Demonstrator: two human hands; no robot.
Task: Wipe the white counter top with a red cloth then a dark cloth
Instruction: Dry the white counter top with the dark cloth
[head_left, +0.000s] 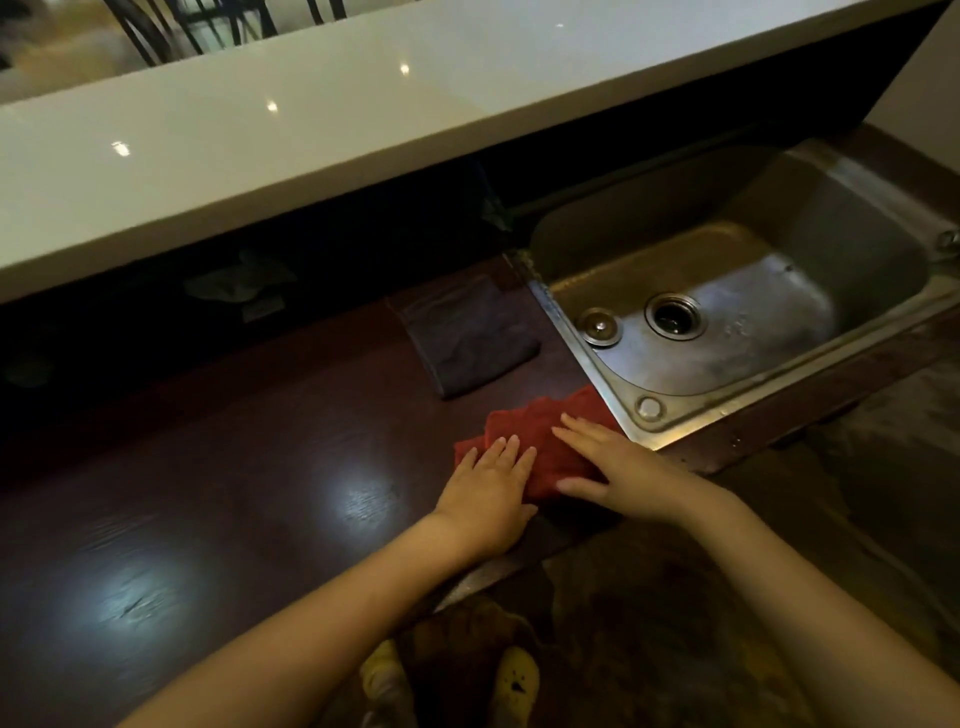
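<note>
A red cloth lies on the dark brown lower worktop, close to the sink's near-left corner. My left hand rests flat on the cloth's left part with fingers spread. On the cloth's right part lies my right hand, also flat, fingers pointing left. Neither hand grips the cloth. A folded dark cloth sits on the worktop behind the red one, apart from both hands. The white counter top runs across the back, raised above the worktop.
A steel sink with a drain and a loose plug sits at the right, sunk into the worktop. Chair legs stand beyond the white counter. Below, near the worktop's front edge, are my feet in yellow slippers.
</note>
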